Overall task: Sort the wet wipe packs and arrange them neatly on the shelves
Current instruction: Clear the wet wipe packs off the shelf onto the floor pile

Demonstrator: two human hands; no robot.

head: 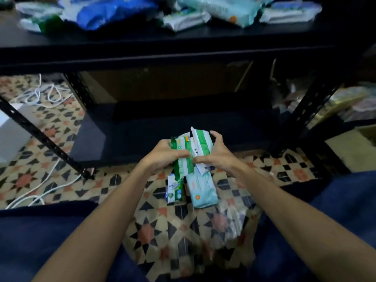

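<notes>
Both hands hold a bundle of green and white wet wipe packs [192, 151] upright, just above the floor in front of the lower shelf [126, 137]. My left hand [164, 157] grips the bundle's left side and my right hand [216, 153] grips its right side, thumbs meeting at the front. Under the hands, on the tiled floor, a pale blue pack [201, 190] and a small white and green pack [174, 189] lie side by side. Several more packs [114, 13] are piled loosely on the upper shelf [162, 49].
The black metal rack has slanted perforated legs [46, 139] at left and right. White cables [43, 94] trail over the patterned floor at left. A clear plastic bag [232, 216] lies near my right knee. Boxes and bundles [345, 102] sit at the right.
</notes>
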